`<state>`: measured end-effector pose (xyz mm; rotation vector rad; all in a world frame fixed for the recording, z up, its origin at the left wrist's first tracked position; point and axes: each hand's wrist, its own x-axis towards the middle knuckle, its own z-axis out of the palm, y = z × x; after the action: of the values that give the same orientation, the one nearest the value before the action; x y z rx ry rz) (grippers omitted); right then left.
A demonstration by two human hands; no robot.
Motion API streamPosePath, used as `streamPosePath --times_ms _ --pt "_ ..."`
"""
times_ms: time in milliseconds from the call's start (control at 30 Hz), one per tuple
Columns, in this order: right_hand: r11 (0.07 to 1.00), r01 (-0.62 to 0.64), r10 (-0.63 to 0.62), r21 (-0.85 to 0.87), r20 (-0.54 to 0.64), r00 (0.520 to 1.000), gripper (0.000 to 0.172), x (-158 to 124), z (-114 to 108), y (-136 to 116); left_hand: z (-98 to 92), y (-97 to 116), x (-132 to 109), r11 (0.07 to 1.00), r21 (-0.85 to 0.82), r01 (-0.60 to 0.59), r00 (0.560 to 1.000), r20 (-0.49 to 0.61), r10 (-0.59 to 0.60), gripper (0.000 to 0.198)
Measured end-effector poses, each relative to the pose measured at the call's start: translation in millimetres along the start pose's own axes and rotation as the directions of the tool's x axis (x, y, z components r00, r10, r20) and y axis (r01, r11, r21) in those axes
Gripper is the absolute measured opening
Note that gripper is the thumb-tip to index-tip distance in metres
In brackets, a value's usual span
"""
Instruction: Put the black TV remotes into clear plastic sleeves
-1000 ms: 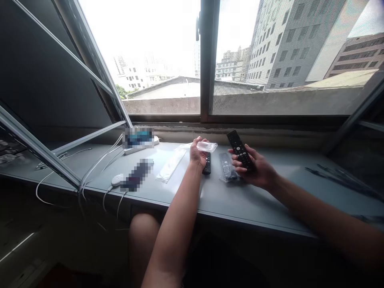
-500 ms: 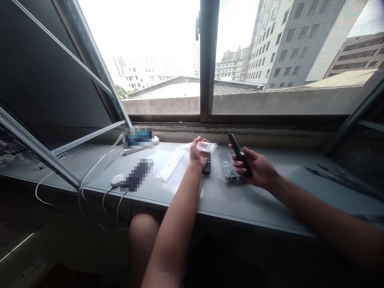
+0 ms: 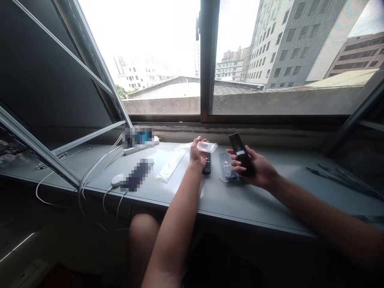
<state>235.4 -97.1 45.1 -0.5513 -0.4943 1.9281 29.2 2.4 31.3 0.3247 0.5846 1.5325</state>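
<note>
My left hand point(image 3: 198, 153) is closed around a clear plastic sleeve point(image 3: 207, 147), whose open-looking end sticks out to the right past the fingers. On the table just beneath that hand lies a black remote control point(image 3: 207, 164), partly covered by it. My right hand point(image 3: 255, 166) grips a dark remote control point(image 3: 240, 152), raised and tilted, a pale label-like patch across its middle. Left of the right hand, a second remote in a clear bag point(image 3: 227, 168) rests on the table, partly hidden by the fingers.
A flat white plastic packet point(image 3: 171, 166) lies left of my left arm. Farther left are a blurred-out device point(image 3: 137, 175), a round white charger point(image 3: 116, 181), a white power strip point(image 3: 141, 147) and cables. Dark straps point(image 3: 339, 180) lie right. Metal frames point(image 3: 102, 86) and the window border the table point(image 3: 270, 216).
My right hand has turned the held remote, so its broad face and pale patch now show where its narrower side was seen. The left hand and sleeve have stayed in place.
</note>
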Motion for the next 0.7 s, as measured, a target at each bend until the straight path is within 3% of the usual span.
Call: streamPosePath --times_ms 167,400,567,700 --pt "0.997 0.036 -0.038 -0.064 -0.034 0.999 0.025 3 -5 -2 -0.1 0 0 1.0 0.001 0.001 1.0 0.007 -0.001 0.018" --pt "0.905 0.201 -0.204 -0.376 0.034 0.978 0.022 7 -16 2 -0.7 0 0 1.0 0.027 -0.009 1.0 0.009 0.009 0.02" --pt "0.726 0.429 -0.454 -0.537 0.094 0.886 0.036 8 -19 11 -1.2 0 1 1.0 0.021 -0.008 1.0 0.008 0.007 0.019" --pt "0.469 0.571 -0.6 -0.674 0.232 0.766 0.038 3 -12 18 -1.4 0 2 1.0 0.013 -0.006 1.0 0.007 0.006 0.017"
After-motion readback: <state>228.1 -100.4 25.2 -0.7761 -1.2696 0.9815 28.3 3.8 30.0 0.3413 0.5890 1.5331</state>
